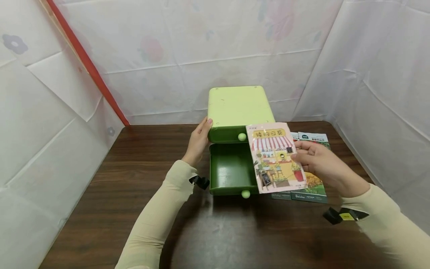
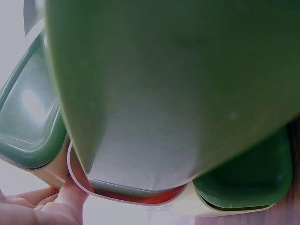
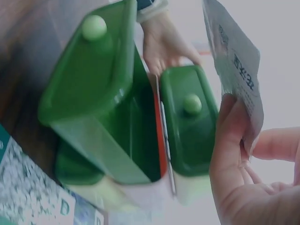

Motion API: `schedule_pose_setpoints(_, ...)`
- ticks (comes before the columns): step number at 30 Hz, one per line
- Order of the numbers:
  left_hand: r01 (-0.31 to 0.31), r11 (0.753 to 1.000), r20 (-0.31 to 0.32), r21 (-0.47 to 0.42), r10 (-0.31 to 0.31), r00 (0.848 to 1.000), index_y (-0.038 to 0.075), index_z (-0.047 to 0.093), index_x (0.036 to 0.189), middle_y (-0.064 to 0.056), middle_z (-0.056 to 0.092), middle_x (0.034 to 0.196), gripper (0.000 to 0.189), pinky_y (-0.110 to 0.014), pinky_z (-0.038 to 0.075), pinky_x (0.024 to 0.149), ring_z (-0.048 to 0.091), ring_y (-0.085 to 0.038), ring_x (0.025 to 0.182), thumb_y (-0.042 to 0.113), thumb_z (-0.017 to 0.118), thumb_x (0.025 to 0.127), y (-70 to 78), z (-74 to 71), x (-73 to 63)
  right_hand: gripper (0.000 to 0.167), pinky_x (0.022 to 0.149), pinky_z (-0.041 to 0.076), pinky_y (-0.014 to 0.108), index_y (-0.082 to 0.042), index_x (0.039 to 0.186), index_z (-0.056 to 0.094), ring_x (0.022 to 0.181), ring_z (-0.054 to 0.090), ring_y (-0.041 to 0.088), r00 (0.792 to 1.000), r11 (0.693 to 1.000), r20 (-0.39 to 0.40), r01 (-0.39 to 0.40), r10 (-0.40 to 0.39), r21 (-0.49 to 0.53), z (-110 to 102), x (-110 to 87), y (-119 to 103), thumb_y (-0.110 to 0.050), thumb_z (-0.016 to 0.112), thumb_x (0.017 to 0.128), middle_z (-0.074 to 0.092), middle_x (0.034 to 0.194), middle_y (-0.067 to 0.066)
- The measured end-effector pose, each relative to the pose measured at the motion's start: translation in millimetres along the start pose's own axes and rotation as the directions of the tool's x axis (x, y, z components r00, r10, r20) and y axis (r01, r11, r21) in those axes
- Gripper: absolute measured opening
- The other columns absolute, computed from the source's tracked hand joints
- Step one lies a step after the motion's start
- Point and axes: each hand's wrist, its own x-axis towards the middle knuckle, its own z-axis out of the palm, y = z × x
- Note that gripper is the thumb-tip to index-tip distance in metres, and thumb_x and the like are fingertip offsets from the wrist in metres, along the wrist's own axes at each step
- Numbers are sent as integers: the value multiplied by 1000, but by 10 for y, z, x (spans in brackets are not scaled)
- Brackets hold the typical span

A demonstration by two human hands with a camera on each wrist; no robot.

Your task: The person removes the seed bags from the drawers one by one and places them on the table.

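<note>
A small drawer cabinet (image 1: 240,104) with a pale green top and green drawers stands toward the table's back. Below its closed top drawer (image 3: 190,119), another drawer (image 1: 231,168) is pulled out, its visible floor bare. My left hand (image 1: 197,142) touches the cabinet's left side near the front corner, a fingertip at the top edge. In my right hand (image 1: 319,164), thumb and fingers pinch the right edge of a pink seed packet (image 1: 277,158) printed with a striped awning shop. The packet hangs upright and overlaps the open drawer's right side in the head view.
Other seed packets (image 1: 310,196) with green and photo prints lie on the dark wood table (image 1: 141,179) to the right of the cabinet, partly behind my right hand. Pale cloth (image 1: 201,48) walls the table at the back and both sides.
</note>
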Motion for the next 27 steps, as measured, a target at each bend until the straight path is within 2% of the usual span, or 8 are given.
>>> schedule_pose_setpoints(2,-1,1000,-2,-4,1,1000,30,34,153,6,35,158,62,-38,51,94,58,-18,122,56,48,99,-2,1,1,36,68,59,29,2,131,41,84,68,9,999,1000,-39,15,-15,-14,-100,-20,29,-19,51,103,71,99,-5)
schedule_pose_setpoints(7,4,1000,1,-27,-4,1000,29,34,153,6,33,159,62,-38,49,101,54,-18,129,54,49,99,-1,9,-4,23,61,56,24,-11,124,43,78,66,5,993,994,-119,34,-21,107,-394,-41,173,-16,50,103,71,94,-8)
schedule_pose_setpoints(9,8,999,5,-40,-8,1000,28,34,154,6,32,159,62,-40,49,103,53,-18,130,54,49,99,4,15,-9,18,63,57,25,-15,120,45,79,67,6,989,983,-150,30,-2,182,-503,-41,247,-14,50,103,71,92,-8)
schedule_pose_setpoints(16,9,998,14,-57,-8,1000,27,33,154,4,31,160,63,-42,47,106,51,-19,132,53,49,99,15,35,-8,13,62,55,24,-20,114,46,76,64,5,959,975,-274,-8,71,223,-811,-36,515,-14,49,103,67,87,-12)
schedule_pose_setpoints(18,6,998,13,-55,-5,1000,26,33,154,5,31,160,63,-41,47,106,50,-18,133,52,49,99,13,37,-5,12,61,54,23,-19,114,45,74,61,4,950,974,-298,-22,90,226,-896,-29,602,-13,47,103,66,85,-13)
schedule_pose_setpoints(21,-4,999,11,-48,5,1000,26,34,154,5,32,159,62,-41,46,107,50,-17,133,52,49,99,5,38,-3,16,61,53,23,-15,120,44,73,60,2,934,983,-334,-77,129,164,-1016,-25,725,-13,43,104,63,82,-16)
schedule_pose_setpoints(23,-8,999,12,-49,8,1000,26,34,154,5,34,159,61,-40,47,106,51,-17,132,52,49,100,-3,38,0,28,61,53,23,-5,130,41,72,59,0,924,987,-350,-131,156,94,-1085,-29,807,-14,39,104,61,80,-19)
schedule_pose_setpoints(27,-7,999,13,-50,8,1000,26,33,154,4,33,159,62,-40,47,105,52,-18,131,51,49,100,-11,39,1,53,65,57,27,12,146,19,73,62,-1,910,968,-340,-251,238,7,-1183,-50,971,-17,33,105,59,79,-22)
